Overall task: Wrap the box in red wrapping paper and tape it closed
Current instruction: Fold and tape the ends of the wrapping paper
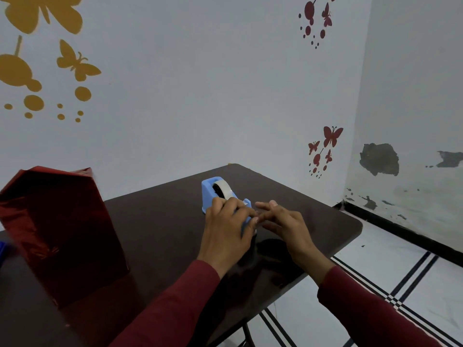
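Drawing tape: left hand [226, 227] curled on blue tape dispenser [219, 194], right hand [283, 221] fingers loosely extended just beside, pinch unclear. Next, by judgement: tear strip, carry to red-wrapped box [57, 231] far left of hands.

Home room, butterfly wall decals [332, 136], tiled floor [390, 269]

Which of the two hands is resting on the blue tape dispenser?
The left hand: it lies over the front of the blue tape dispenser. The right hand hovers beside it, fingertips meeting the left's.
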### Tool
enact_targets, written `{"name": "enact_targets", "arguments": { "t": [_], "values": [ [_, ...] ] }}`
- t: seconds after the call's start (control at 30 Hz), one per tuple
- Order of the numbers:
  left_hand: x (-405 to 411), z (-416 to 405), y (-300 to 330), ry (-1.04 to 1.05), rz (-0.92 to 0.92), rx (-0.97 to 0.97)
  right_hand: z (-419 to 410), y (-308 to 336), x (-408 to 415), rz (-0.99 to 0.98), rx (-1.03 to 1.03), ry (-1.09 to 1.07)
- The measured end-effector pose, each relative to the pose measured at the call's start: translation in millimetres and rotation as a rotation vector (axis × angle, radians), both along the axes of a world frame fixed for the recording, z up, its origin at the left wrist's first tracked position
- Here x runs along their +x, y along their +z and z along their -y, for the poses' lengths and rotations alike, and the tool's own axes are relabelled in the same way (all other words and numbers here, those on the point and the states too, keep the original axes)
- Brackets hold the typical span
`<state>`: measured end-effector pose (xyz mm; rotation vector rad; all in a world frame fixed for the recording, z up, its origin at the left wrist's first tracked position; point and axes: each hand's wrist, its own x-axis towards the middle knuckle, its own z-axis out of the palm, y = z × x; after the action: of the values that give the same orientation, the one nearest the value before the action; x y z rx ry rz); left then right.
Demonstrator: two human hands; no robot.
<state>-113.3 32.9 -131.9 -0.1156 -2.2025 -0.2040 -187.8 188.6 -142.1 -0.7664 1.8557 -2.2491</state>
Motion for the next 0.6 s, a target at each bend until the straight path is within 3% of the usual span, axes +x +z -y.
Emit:
{"name": "enact_targets", "arguments": {
  "t": [0.1,0.2,0.33,0.6],
  "values": [
    [0,-6,1,-0.022,-0.068,0.005,-3,5,-4,0.153,-0.037,0.028],
    [0,-10,6,-0.067,-0.116,0.229,-7,9,-4,0.309,-0.185,0.050],
    [4,-12,11,-0.149,-0.021,0.535,-11,7,0,0.080,-0.124,0.084],
    [3,-10,8,-0.118,0.044,0.633,-7,-1,1,-0.074,-0.150,-0.071]
  ]
}}
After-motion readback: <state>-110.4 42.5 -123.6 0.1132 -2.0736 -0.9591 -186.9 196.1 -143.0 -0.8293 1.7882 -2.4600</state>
